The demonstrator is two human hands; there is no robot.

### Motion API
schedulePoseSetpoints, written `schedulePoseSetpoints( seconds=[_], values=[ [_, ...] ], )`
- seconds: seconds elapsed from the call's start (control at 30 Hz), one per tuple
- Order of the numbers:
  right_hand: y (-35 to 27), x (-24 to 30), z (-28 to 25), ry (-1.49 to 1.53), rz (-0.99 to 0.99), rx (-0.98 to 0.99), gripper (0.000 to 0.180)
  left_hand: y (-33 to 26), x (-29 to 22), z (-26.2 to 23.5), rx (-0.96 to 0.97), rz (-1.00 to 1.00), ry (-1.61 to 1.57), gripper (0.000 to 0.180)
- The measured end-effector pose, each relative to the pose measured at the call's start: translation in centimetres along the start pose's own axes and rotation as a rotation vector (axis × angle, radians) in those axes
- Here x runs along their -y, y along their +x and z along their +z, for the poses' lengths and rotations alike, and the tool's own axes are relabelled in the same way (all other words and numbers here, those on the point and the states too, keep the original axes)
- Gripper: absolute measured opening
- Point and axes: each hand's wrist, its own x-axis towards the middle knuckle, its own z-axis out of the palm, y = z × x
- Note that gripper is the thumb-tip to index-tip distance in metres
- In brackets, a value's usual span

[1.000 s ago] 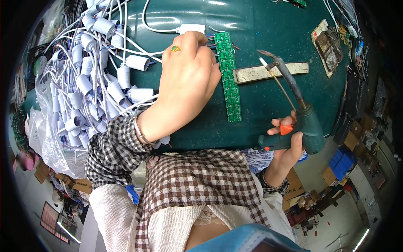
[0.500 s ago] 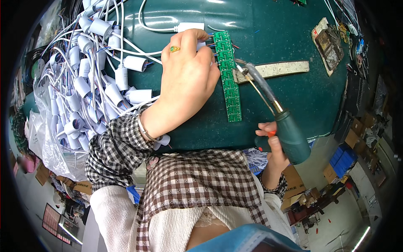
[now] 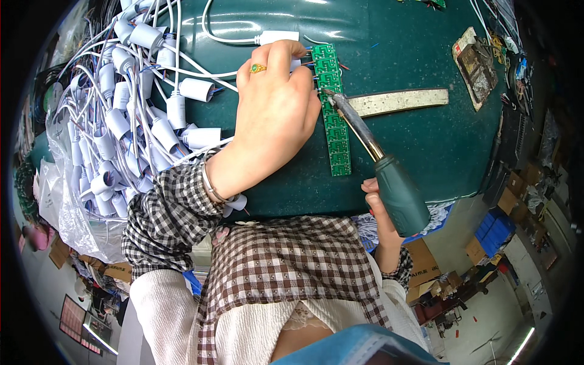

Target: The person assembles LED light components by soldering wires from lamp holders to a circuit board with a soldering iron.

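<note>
A narrow strip of green circuit boards (image 3: 338, 143) lies on the dark green table. My left hand (image 3: 277, 106) is closed beside its upper left edge, fingers bent; thin wires show at the fingertips, but what they grip is mostly hidden. A white cylindrical housing (image 3: 278, 38) with a white cable lies just beyond those fingers, wires running to the strip. My right hand (image 3: 384, 222) grips a soldering iron (image 3: 401, 194) by its dark green handle. The iron's tip rests at or just over the strip, near my left fingertips.
Many white housings with cables (image 3: 118, 125) are heaped at the left, partly on clear plastic (image 3: 82, 225). A pale flat bar (image 3: 401, 101) lies right of the strip. Farther right sits a dirty block with a dark, worn top (image 3: 476, 70). Blue crates (image 3: 496, 231) stand beyond the table.
My right hand has brought the soldering iron left and slightly up, so its tip is now at the strip. My left hand has shifted slightly right, staying at the strip's edge.
</note>
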Motion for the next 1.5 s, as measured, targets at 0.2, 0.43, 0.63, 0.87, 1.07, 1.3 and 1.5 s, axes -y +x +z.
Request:
schedulePoseSetpoints(
  seconds=[0.2,0.43,0.63,0.87,1.07,1.3,1.5],
  values=[
    [0.3,1.2,0.6,0.219,0.117,-0.066,0.045,0.1,0.1,-0.1,0.016,-0.007,-0.029,0.015],
    [0.7,2.3,0.3,0.332,0.247,-0.055,0.031,0.1,0.2,0.0,0.008,0.001,-0.029,0.015],
    [0.6,2.1,0.2,0.267,0.203,-0.014,0.017,0.1,0.1,-0.1,0.013,0.001,-0.033,0.015],
    [0.0,1.8,0.6,0.215,0.223,-0.079,0.046,0.2,0.1,-0.1,0.0,0.007,-0.034,0.015],
    [0.5,2.9,0.5,0.402,0.237,-0.105,0.053,0.2,0.1,0.0,0.002,0.008,-0.038,0.015],
    [0.0,2.0,0.2,0.365,0.222,-0.065,0.053,0.3,0.1,0.0,-0.001,0.013,-0.03,0.014],
    [0.3,1.8,0.1,0.229,0.115,-0.033,0.047,0.3,0.2,0.1,-0.003,0.019,-0.029,0.014]
  ],
)
